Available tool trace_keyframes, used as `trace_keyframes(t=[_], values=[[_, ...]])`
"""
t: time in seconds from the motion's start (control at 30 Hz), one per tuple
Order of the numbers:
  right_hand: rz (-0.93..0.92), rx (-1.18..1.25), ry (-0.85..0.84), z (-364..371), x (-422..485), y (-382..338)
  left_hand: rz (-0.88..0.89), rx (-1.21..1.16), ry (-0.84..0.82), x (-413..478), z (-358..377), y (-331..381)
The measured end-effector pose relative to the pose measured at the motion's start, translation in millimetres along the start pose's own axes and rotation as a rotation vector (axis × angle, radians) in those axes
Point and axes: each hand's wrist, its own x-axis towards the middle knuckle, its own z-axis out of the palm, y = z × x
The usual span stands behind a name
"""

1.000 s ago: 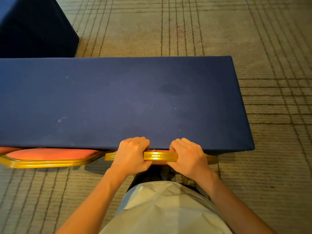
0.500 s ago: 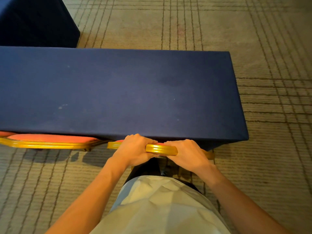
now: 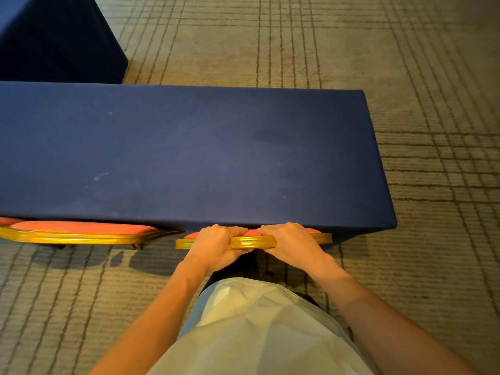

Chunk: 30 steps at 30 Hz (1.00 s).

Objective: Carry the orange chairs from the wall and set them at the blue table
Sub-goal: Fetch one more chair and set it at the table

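Note:
A long blue table point(image 3: 189, 152) covered in dark blue cloth fills the middle of the view. Right in front of me an orange chair point(image 3: 253, 241) with a gold frame stands against the table's near edge, its seat hidden under the cloth. My left hand point(image 3: 216, 244) and my right hand point(image 3: 290, 243) both grip the gold top rail of its back, a short stretch of rail showing between them. A second orange chair point(image 3: 81, 231) stands tucked at the table to the left, apart from my hands.
Another blue-covered table point(image 3: 54, 39) stands at the far left behind the long one. Beige carpet point(image 3: 433, 239) with dark grid lines lies around the tables. My white shirt fills the bottom centre.
The chair I hold has slid further in under the table's near edge, and its orange cushion now shows a little above the rail. Both hands have kept their grip.

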Motion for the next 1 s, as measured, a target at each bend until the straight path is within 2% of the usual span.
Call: trace_keyframes(t=[0.3, 0.73, 1.0], values=[[0.051, 0.02, 0.025, 18, 15, 3, -0.016, 0.023, -0.032, 17, 5, -19], [0.028, 0.041, -0.005, 23, 16, 3, 0.035, 0.091, 0.057, 23, 26, -33], [0.043, 0.03, 0.004, 27, 12, 2, 0.004, 0.079, 0.033, 23, 26, -27]])
